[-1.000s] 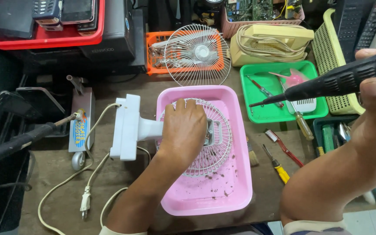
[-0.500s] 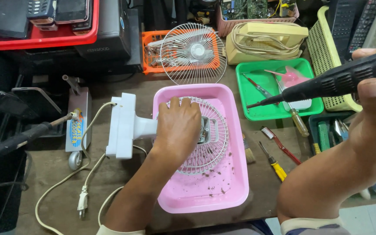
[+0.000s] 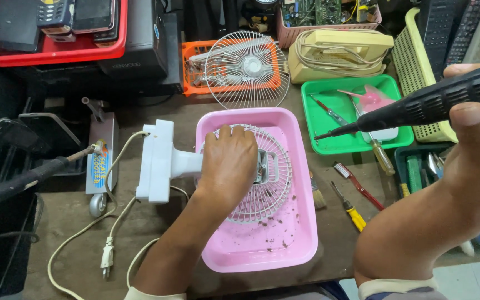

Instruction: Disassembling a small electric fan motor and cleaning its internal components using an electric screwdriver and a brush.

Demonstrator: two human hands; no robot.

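A cluttered brown workbench (image 3: 156,222) fills the view, ringed with trays and baskets of parts, and at its middle sits a shallow pink tray (image 3: 301,222) flecked with dark crumbs of dirt. Lying in that tray is a small white fan (image 3: 168,164) on its side — its long axis runs from 9 o'clock to 3 o'clock, the square base hanging out over the tray's left rim and the wire rear guard (image 3: 276,183) resting inside the tray. The left hand (image 3: 230,166) is closed down over the motor housing at the hub, fingers curled over the top of it, pinning the fan in place. The right hand (image 3: 473,161) is well apart at about 3 o'clock, raised above the bench and wrapped shut around a black pointed tool (image 3: 418,106), thumb pressed along its grip. The tool's thin tip aims toward 9 o'clock, over the green tray (image 3: 312,94) of small tools and toward the fan's hub, so the fan lies to the left of and below that tip. The detached front guard (image 3: 245,69) leans at 12 o'clock against an orange basket (image 3: 193,53); the fan's cord and plug (image 3: 106,258) trail off toward 7 o'clock.
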